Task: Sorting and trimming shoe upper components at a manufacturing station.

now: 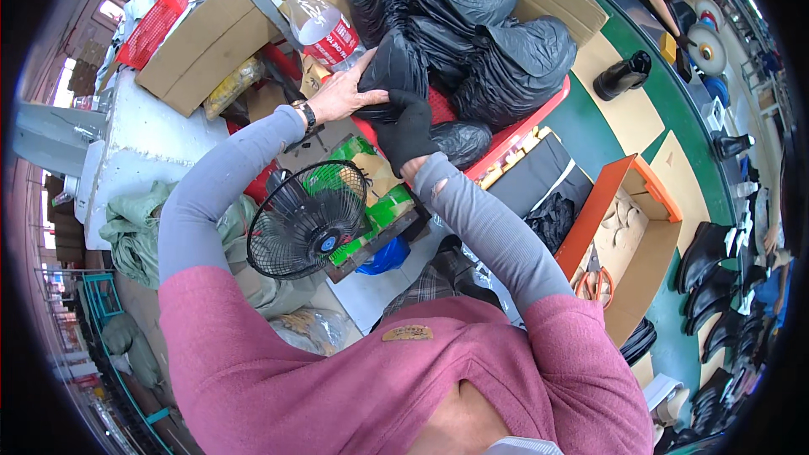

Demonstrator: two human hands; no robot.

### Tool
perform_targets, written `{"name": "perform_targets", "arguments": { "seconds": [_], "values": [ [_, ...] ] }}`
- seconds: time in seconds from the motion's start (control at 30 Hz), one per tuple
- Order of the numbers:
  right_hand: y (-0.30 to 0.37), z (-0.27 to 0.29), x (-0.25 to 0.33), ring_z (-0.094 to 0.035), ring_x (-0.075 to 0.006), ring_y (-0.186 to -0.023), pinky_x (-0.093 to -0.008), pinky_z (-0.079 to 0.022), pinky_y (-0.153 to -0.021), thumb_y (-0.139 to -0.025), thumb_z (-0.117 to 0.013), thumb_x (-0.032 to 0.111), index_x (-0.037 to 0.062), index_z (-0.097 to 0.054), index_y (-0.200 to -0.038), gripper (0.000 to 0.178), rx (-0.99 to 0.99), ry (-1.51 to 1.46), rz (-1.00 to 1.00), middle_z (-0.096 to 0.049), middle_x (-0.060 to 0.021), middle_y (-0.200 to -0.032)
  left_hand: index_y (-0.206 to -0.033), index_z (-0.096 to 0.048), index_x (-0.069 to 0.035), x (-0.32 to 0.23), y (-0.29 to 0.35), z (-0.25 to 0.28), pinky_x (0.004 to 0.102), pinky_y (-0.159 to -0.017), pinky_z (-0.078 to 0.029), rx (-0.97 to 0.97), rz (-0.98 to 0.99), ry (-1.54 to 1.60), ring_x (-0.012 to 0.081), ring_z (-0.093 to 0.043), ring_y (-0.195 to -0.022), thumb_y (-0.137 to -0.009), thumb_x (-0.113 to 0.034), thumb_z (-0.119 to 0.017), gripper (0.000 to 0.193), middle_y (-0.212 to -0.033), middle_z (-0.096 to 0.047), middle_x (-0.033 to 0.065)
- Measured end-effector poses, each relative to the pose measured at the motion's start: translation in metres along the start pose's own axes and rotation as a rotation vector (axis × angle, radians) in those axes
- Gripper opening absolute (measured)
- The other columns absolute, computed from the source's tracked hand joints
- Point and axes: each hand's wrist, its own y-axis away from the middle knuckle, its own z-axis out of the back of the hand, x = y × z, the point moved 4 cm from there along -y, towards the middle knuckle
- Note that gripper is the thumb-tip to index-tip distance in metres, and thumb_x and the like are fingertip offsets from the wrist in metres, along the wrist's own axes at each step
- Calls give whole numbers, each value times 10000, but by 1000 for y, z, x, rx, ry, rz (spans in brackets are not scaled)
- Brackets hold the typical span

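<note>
Black plastic-bagged bundle (394, 66): lying at the left end of a heap of similar black bags (522, 50) over a red basket (539, 116); contents hidden. Left hand (335, 97), bare, is resting half open against the bundle's left side, thumb apart from fingers; firmness of hold not readable. Right hand (408, 131), black-gloved, is touching the bundle's lower end; dark on dark, so I cannot tell how far its fingers are bending. Judgement: handling is calling for broad, even support from both sides, thin plastic probably slipping or tearing under a pinch. Soda bottle (308, 17) is sitting just beyond the left hand, worth minding. Desk fan (324, 240) is sitting between the forearms; sleeves are best staying clear of its cage. Rightward, an orange box (607, 202) is holding scissors (595, 274).
</note>
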Motion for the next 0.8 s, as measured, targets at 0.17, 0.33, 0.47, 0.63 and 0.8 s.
{"name": "perform_targets", "arguments": {
  "seconds": [0.17, 0.33, 0.47, 0.63, 0.8],
  "values": [
    [-11, -1, -22, -653, -170, -843, -296, -534, -759, -743, -623, -127, -12, -687, -992, 282, -52, -418, -360, -703, -111, -942, -1479, -211, -25, 5, -9, -15, 448, -1037, -387, 28, 18, -61, 436, -487, -1246, -823, -499, -691, 941, -1331, -489, 315],
    [-13, 1, -24, -649, -183, -841, -316, -525, -757, -775, -599, -83, 4, -703, -959, 229, -88, 49, -298, -702, -112, -918, -1449, -227, 56, 13, -25, -24, 447, -1063, -362, 150, 87, -179, 461, -448, -1263, -806, -371, -669, 889, -1322, -456, 370],
    [-18, 4, -35, -681, -236, -853, -348, -530, -742, -770, -646, 8, 30, -724, -917, 169, -139, 251, -384, -707, -152, -924, -1396, -250, 115, 21, -31, -30, 467, -954, -450, 139, 10, -329, 475, -576, -1084, -755, -409, -729, 956, -1141, -563, 388],
    [-28, -5, -46, -690, -304, -906, -376, -541, -739, -787, -684, 205, 70, -742, -892, 180, 342, 1383, -93, -701, -185, -967, -1424, -187, 85, 38, -38, -64, 483, -873, -492, 346, 49, -432, 456, -618, -1007, -759, -194, -699, 884, -1038, -612, 362],
    [-32, -9, -52, -695, -282, -906, -378, -548, -765, -774, -711, 249, 84, -740, -929, 229, 460, 1589, -56, -710, -151, -953, -1405, -175, 123, 54, -58, -98, 473, -839, -508, 420, 36, -518, 440, -630, -1004, -766, -156, -681, 861, -1047, -628, 335]
  ]
}}
